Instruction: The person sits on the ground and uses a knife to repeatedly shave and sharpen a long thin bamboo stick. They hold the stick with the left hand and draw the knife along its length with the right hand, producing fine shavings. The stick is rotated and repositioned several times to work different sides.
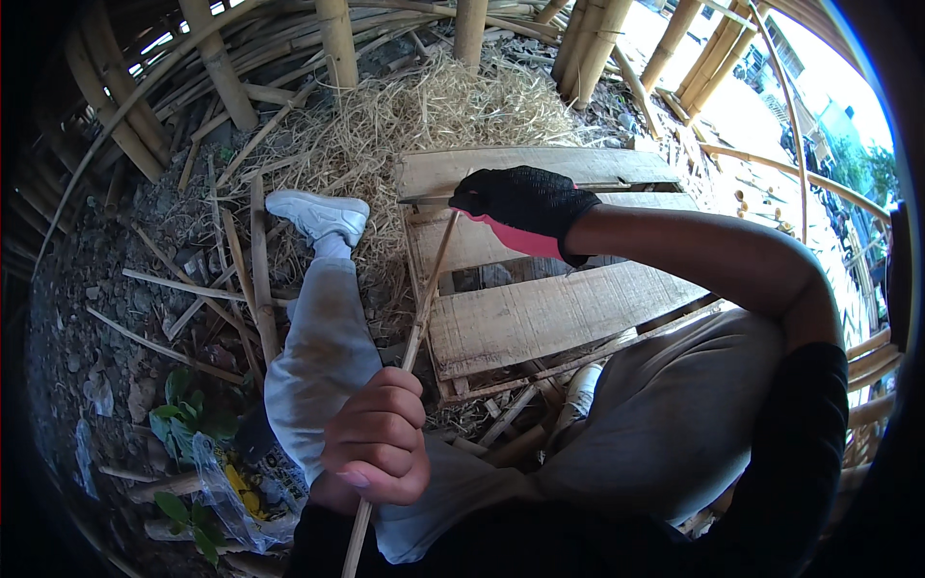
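Note:
My bare left hand (379, 440) is closed in a fist around a thin bamboo strip (416, 332). The strip slants up and away from me, its lower end running out under my fist. At its far end is my right hand (525, 207), in a black and pink glove with the fingers curled shut. From the glove a narrow dark blade (421, 200), which looks like a knife's, juts out leftward across the strip's tip; its handle is hidden in the grip. Beneath my right hand lies a slatted wooden pallet (559, 313).
Dry straw-like shavings (434, 116) are heaped behind the pallet. Bamboo posts (335, 43) stand along the back. Loose bamboo pieces (262, 275) lie left of my outstretched leg (323, 332). A clear plastic bag (236, 482) and green leaves (178, 424) are at the lower left.

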Tool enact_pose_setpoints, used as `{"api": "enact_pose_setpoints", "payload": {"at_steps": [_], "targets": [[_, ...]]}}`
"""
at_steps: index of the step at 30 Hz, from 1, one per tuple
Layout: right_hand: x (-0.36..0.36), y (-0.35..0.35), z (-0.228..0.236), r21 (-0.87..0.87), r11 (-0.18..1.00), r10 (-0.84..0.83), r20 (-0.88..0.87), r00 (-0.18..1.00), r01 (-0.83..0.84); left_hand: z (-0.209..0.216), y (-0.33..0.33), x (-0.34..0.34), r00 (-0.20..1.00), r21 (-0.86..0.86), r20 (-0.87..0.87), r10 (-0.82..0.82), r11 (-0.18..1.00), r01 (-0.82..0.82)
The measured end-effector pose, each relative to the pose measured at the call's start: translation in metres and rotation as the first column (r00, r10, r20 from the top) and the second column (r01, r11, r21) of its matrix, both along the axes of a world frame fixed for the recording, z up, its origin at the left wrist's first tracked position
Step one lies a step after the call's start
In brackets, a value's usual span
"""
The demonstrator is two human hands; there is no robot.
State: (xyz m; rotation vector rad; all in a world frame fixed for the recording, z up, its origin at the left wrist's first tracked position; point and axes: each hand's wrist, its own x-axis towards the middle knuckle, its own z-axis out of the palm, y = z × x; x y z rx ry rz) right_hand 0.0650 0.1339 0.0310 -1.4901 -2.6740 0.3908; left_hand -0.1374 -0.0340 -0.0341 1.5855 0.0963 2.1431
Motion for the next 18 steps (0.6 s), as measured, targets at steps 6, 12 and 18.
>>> {"api": "enact_pose_setpoints", "payload": {"at_steps": [6, 12, 18], "targets": [[-0.019, -0.036, 0.01, 0.197, 0.963, 0.165, 0.109, 0.98, -0.184, 0.01, 0.002, -0.01, 0.988, 0.051, -0.15, -0.026, 0.998, 0.034], [-0.018, -0.067, -0.002, 0.291, 0.874, 0.378, 0.096, 0.921, -0.389, 0.004, 0.002, -0.004, 0.989, 0.073, -0.147, -0.022, 0.997, 0.033], [0.003, -0.032, -0.017, 0.363, 0.741, 0.521, 0.221, 0.824, -0.565, 0.003, 0.003, -0.005, 0.988, 0.08, -0.147, -0.04, 0.995, 0.052]]}}
